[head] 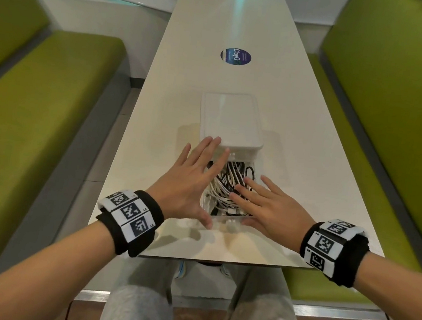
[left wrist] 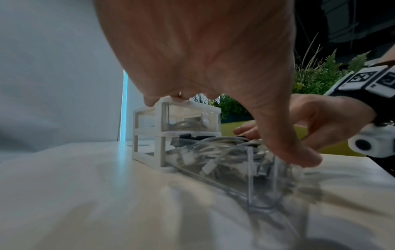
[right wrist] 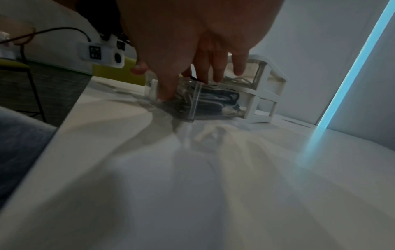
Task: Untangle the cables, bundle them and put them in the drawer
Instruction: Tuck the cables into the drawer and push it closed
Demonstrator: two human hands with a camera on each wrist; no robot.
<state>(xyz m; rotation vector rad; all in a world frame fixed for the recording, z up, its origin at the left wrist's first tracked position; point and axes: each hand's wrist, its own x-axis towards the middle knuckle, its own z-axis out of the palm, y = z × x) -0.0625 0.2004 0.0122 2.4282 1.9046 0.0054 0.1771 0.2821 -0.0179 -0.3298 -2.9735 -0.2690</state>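
Observation:
A small two-tier drawer unit (head: 232,120) with a white frame stands on the white table (head: 155,131). Its lower clear drawer (head: 226,219) is pulled out toward me and is full of white and black cables (head: 228,180). My left hand (head: 194,181) is spread, its fingertips resting on the unit's near top edge and its thumb at the drawer's front corner. My right hand (head: 265,203) lies flat with straight fingers on the cables and its thumb by the drawer front. The left wrist view shows the unit (left wrist: 159,135), cables (left wrist: 213,152) and right hand (left wrist: 320,118). The upper drawer (left wrist: 192,118) is closed and holds white cable.
Green benches (head: 37,112) (head: 394,129) run along both long sides of the table. A round dark sticker (head: 236,56) lies beyond the unit. The table's near edge (head: 218,262) is just behind my wrists, above my knees. Plants (left wrist: 316,76) stand behind the right bench.

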